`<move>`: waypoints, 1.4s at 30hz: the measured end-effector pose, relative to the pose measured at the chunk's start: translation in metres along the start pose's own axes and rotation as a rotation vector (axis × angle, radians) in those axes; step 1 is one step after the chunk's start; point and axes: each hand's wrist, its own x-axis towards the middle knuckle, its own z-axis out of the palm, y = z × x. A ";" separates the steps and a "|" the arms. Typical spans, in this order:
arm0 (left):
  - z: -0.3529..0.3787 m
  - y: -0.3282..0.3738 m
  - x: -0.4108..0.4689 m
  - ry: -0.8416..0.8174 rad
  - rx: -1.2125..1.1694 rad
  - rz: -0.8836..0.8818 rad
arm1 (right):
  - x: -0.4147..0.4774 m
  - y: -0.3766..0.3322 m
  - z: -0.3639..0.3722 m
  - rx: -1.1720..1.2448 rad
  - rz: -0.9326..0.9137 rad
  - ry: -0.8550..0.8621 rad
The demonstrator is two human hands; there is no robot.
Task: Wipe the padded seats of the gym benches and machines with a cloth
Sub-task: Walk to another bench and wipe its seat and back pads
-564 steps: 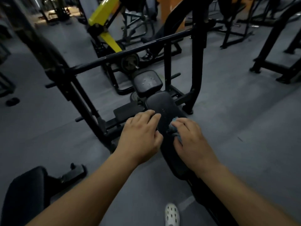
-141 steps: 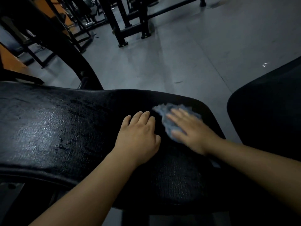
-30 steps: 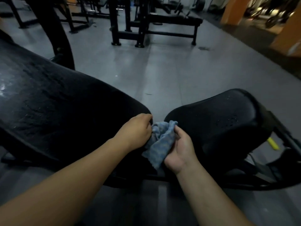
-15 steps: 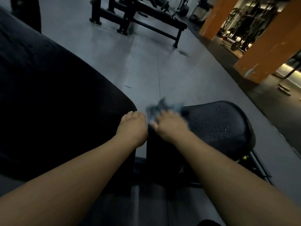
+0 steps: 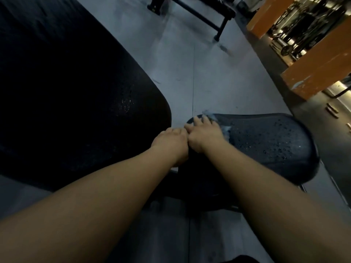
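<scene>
Since droplets bead the small seat (image 5: 266, 147), the right hand (image 5: 204, 133) presses the cloth (image 5: 226, 128) flat under straight fingers at the end nearest the big back pad (image 5: 76, 92), probably to sweep across. The left hand (image 5: 169, 144) touches it, likely bracing; I cannot tell whether it grips anything.

A gym is indicated: black padded seats (image 5: 266, 145) up close, a steel bench frame (image 5: 199, 12) at 12 o'clock, weight machines (image 5: 303, 21) beyond orange pillars (image 5: 319, 73) at 2 o'clock.
</scene>
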 end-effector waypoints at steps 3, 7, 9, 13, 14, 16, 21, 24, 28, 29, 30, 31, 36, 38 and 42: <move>0.006 -0.003 0.004 -0.014 0.054 0.054 | -0.049 -0.014 0.025 -0.050 -0.160 0.046; 0.005 -0.006 0.009 0.015 0.076 0.063 | -0.084 0.014 0.032 0.020 -0.214 0.114; 0.005 -0.005 0.011 0.017 0.081 0.047 | -0.051 0.031 0.022 0.000 -0.105 0.155; 0.009 -0.001 0.010 0.020 0.114 0.056 | 0.028 0.038 -0.002 0.094 0.047 0.130; 0.009 -0.003 0.009 0.028 0.104 0.061 | 0.034 0.029 -0.001 0.098 0.017 0.120; 0.008 -0.007 0.006 0.037 0.103 0.076 | 0.021 0.008 0.008 0.061 -0.072 0.131; 0.009 -0.012 -0.005 -0.004 0.228 0.162 | -0.078 0.001 0.035 0.112 -0.175 0.193; 0.010 -0.005 -0.005 0.005 0.129 0.150 | -0.115 0.033 0.039 0.076 -0.192 0.219; 0.016 0.008 -0.012 -0.043 0.077 0.124 | -0.079 0.061 0.019 0.072 0.038 0.278; 0.021 0.009 -0.015 -0.037 0.092 0.121 | -0.075 0.050 0.017 0.079 0.022 0.269; 0.025 0.010 -0.017 -0.016 0.134 0.110 | -0.078 0.033 0.022 0.083 -0.034 0.248; 0.026 0.009 -0.017 0.041 0.220 0.103 | -0.089 0.014 0.032 0.079 -0.121 0.224; 0.015 0.002 -0.016 0.187 0.353 0.133 | -0.162 0.016 0.074 0.195 -0.308 0.263; 0.012 0.003 -0.013 0.172 0.277 0.126 | -0.150 0.042 0.068 0.155 -0.218 0.354; 0.024 0.013 -0.019 0.066 0.080 0.114 | -0.118 0.026 0.051 0.122 0.011 0.388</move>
